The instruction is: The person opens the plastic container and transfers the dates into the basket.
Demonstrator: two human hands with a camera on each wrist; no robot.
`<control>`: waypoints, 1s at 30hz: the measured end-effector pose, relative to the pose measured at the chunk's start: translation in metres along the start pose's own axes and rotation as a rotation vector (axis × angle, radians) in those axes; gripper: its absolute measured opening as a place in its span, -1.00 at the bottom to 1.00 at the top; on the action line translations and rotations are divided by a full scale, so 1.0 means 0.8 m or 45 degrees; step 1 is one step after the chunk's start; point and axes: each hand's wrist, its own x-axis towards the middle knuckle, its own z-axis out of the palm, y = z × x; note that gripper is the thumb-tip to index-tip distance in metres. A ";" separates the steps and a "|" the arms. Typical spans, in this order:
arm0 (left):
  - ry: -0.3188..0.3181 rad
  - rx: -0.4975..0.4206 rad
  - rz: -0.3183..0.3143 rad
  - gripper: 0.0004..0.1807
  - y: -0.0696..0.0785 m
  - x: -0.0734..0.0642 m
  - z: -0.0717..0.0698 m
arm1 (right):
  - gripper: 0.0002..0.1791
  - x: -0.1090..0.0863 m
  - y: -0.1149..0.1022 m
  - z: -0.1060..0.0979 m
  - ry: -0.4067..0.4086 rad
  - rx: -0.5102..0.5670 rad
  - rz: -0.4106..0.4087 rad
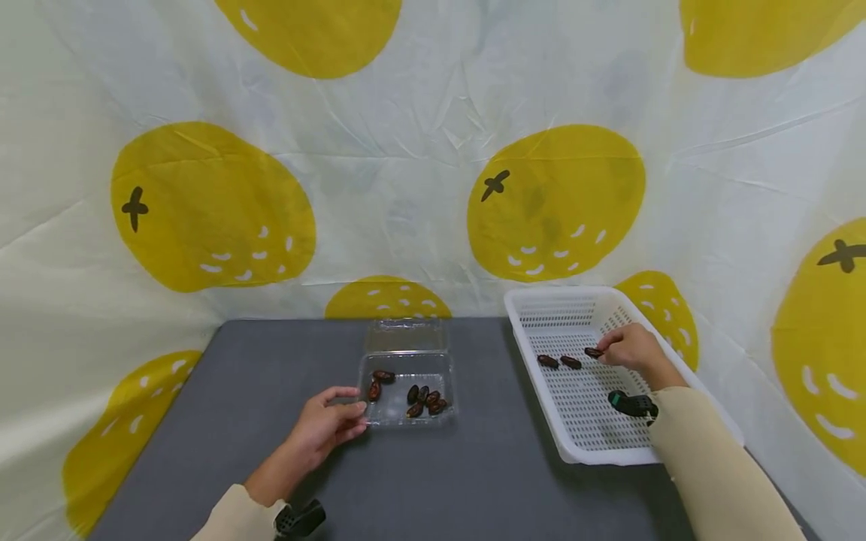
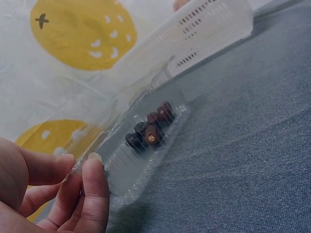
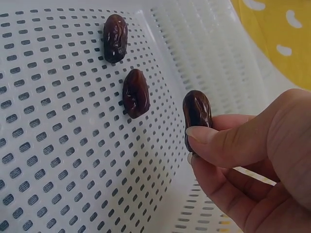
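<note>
My right hand pinches a dark brown date between thumb and fingers, over the white perforated basket. Two other dates lie on the basket floor beside it, one date nearer and one date farther off in the right wrist view. With thumb and fingers, my left hand pinches the left rim of a clear plastic clamshell box, whose lid is tipped back. Inside the box, two dates lie at the left and several dates are bunched at the right.
Box and basket both stand on a dark grey table, the basket at the right. A pale curtain with yellow fruit prints hangs behind the table. Dark wrist devices sit on both wrists, over beige sleeves.
</note>
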 end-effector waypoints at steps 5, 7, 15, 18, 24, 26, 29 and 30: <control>-0.010 -0.001 -0.004 -0.50 -0.002 -0.001 -0.002 | -0.74 0.000 0.003 0.004 -0.005 0.007 0.021; -0.011 -0.003 -0.005 -0.51 -0.002 -0.001 -0.003 | -0.73 0.000 0.004 0.004 -0.003 -0.006 0.032; -0.022 0.007 -0.007 -0.50 0.004 0.000 -0.002 | -0.75 0.004 0.008 0.001 -0.024 -0.057 0.093; -0.026 0.004 -0.013 -0.50 0.004 0.001 -0.002 | -0.75 0.003 0.009 0.001 -0.024 -0.070 0.090; -0.026 0.003 -0.025 -0.51 0.005 0.003 -0.001 | -0.76 0.003 0.011 -0.001 -0.033 -0.079 0.074; -0.027 0.001 -0.021 -0.50 0.004 0.002 -0.002 | -0.75 0.003 0.012 -0.001 -0.034 -0.071 0.081; -0.023 -0.001 -0.019 -0.49 0.005 0.002 -0.001 | -0.75 0.005 0.012 -0.001 -0.028 -0.063 0.090; -0.020 0.000 -0.019 -0.49 0.005 0.001 -0.001 | -0.75 0.005 0.011 -0.001 -0.022 -0.059 0.091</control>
